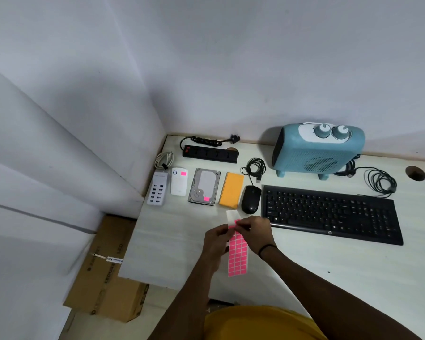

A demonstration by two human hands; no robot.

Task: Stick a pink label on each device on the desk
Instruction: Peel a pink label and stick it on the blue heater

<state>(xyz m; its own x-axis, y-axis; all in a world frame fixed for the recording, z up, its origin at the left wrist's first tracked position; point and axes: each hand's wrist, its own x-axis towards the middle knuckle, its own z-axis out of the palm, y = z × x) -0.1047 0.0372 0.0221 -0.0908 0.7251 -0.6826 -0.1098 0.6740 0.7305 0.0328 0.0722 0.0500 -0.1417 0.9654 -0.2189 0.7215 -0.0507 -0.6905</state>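
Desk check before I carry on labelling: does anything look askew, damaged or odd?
Nothing looks damaged or spilled. The hard drive lies slightly tilted in the row, and its pink label sits at the near corner, while the white adapter has its label near the top. Both hands are on the label sheet.

Desk (304,278): pale surface set into a corner of white walls.
Cable hole (415,173): round opening in the desk top, at its far right.
Cardboard box (108,273): brown, on the floor just left of the desk, printed lettering on its side.
Box tag (113,260): small white label on the box top.
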